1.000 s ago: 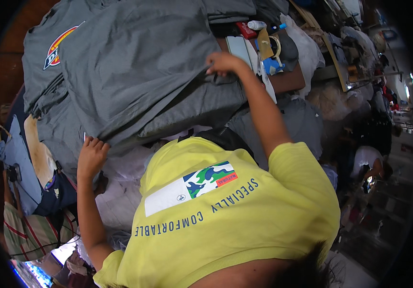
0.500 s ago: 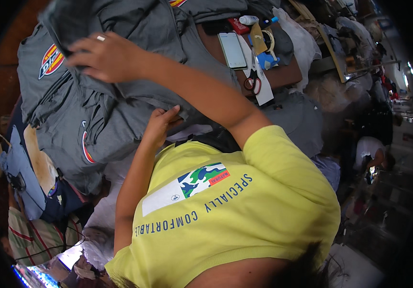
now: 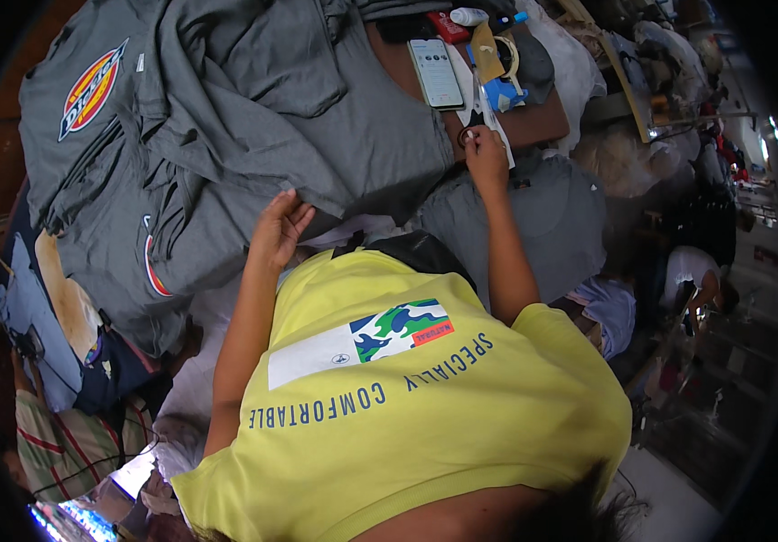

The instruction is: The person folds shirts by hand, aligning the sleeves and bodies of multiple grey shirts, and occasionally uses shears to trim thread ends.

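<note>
Grey T-shirts lie in a rumpled heap in front of me, the top grey T-shirt bearing a red, yellow and white oval print at the far left. My left hand is at the near edge of this heap, its fingers loosely parted with nothing seen between them. To the right, my right hand closes on the handles of dark scissors. The scissors lie over a white paper strip, and their handles are partly covered by my fingers.
A lit phone lies on the brown tabletop, beside a tape roll, a white bottle and a red packet. More grey fabric sits right of my waist. Other people are visible at the lower left and far right.
My right hand has moved from the shirts on the left across to the scissors. The top shirt now lies flatter, its oval print more exposed. My left hand has let go of the fabric edge.
</note>
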A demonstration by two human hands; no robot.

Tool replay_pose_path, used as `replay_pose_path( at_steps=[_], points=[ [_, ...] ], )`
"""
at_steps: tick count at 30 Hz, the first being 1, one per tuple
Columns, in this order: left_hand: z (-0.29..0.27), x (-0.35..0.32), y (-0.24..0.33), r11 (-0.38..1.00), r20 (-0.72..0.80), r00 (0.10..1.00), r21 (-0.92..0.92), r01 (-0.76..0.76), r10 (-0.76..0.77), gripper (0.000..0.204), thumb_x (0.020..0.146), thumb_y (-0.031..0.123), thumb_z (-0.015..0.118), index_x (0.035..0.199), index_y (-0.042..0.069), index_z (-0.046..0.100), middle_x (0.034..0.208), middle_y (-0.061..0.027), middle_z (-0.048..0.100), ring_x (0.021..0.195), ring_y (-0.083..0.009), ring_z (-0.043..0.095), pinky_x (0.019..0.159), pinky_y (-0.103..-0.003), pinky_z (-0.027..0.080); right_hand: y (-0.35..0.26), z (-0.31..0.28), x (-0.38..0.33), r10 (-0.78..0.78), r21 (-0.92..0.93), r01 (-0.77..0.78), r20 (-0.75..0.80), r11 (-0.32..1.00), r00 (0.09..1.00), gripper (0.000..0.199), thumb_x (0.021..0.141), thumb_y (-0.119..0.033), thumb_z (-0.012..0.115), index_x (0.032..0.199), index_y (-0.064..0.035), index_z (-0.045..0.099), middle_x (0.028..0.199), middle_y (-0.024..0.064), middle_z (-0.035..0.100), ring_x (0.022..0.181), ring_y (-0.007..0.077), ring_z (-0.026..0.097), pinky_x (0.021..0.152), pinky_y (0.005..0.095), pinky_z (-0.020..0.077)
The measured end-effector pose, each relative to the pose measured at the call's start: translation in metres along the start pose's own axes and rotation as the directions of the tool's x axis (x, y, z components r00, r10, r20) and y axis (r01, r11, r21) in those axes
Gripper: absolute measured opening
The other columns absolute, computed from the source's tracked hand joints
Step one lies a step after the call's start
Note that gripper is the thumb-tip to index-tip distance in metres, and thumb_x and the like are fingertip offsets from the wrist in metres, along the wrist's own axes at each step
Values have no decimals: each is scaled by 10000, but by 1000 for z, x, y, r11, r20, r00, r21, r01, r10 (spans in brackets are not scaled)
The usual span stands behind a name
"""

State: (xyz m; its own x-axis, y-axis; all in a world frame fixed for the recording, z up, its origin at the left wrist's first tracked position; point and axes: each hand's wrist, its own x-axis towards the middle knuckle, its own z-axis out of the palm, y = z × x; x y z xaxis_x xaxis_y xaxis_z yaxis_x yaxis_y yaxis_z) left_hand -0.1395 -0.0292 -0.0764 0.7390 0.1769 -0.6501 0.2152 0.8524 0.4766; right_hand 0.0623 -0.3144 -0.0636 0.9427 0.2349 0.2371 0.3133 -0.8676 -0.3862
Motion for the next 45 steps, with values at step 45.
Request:
replay_pose_path(
  at_steps=[45],
  points=[
    [15,-9,4,916,48,942,222,-334,332,847,756,26,610,1353,22,10,787,-43,537,738,-122,559,730,-274,494,-10,-4,-46,93,843,-450,443,293,892,476,755,63,532,1188,-17,353,973,171,586,838,192,609,611,212,441]
  ],
)
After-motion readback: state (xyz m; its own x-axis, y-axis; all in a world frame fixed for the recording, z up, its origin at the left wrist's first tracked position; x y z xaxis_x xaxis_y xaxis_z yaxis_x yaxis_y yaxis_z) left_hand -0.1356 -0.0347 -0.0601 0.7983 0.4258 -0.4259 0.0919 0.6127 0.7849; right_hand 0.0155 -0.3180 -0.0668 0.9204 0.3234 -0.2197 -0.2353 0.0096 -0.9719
